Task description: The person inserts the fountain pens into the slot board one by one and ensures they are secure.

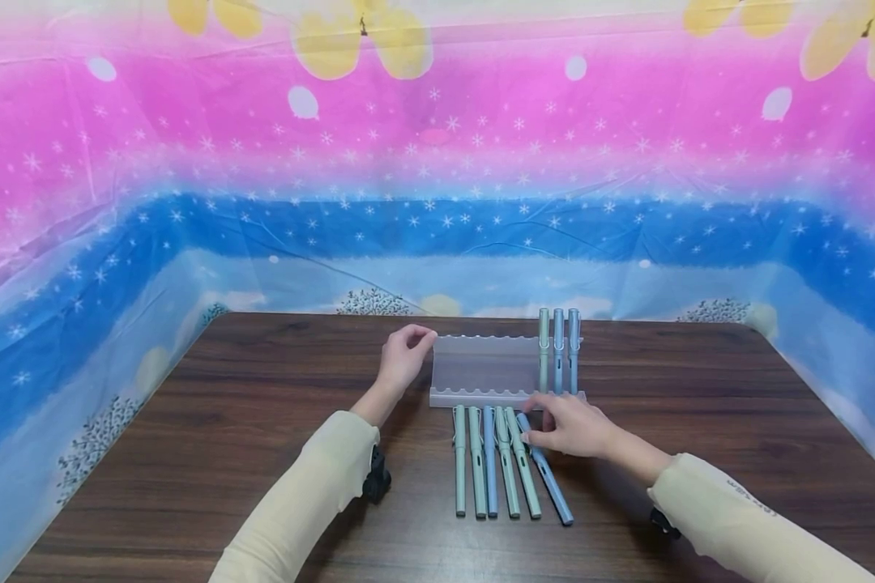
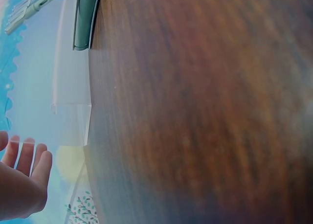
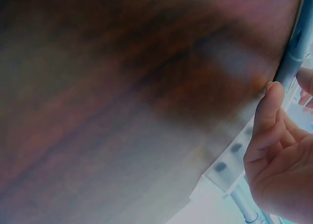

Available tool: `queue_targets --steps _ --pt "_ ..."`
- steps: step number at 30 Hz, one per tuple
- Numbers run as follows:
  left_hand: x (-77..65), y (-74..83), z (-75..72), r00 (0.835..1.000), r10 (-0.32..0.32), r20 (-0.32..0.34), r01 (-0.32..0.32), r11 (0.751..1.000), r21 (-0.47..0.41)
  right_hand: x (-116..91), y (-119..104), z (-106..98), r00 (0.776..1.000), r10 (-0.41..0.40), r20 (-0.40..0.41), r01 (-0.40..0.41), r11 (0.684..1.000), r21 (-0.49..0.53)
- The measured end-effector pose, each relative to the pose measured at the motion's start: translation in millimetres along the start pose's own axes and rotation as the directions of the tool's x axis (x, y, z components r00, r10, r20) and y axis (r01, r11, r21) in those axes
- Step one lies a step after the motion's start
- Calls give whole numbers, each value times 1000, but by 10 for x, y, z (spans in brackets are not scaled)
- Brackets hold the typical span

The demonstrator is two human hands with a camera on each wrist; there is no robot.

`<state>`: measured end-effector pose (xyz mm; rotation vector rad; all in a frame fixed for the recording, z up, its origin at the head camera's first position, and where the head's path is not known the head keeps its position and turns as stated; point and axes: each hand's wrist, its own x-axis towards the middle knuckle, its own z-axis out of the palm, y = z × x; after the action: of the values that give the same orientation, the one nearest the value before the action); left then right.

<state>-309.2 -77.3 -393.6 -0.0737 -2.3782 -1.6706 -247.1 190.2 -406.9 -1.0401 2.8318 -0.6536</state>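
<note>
One blue pen (image 1: 551,476) in right hand (image 1: 573,424)

Sleeve (image 1: 766,522) lettering (image 1: 753,498) too small for me, tabletop (image 3: 112,116) blurred in right wrist view; blue pen (image 3: 295,55) cut by its edge

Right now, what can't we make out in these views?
Head: the slanted blue pen near its upper end, partly covered by the right hand.
Head: lower ends of the three upright pens, behind the rack's front edge and that hand.
Head: lettering on the right sleeve, too small to read.
Left wrist: the nearest green pen, cut off by the top edge.
Right wrist: the tabletop, blurred.
</note>
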Motion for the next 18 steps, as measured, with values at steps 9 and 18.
queue_targets --steps 9,18 --pt "5 -9 0 1000 2 -1 -2 1000 6 -8 -19 -15 999 2 35 -2 1000 -5" --pt "3 -7 2 1000 4 -4 -4 1000 7 -7 -23 0 1000 3 22 -3 999 -36"
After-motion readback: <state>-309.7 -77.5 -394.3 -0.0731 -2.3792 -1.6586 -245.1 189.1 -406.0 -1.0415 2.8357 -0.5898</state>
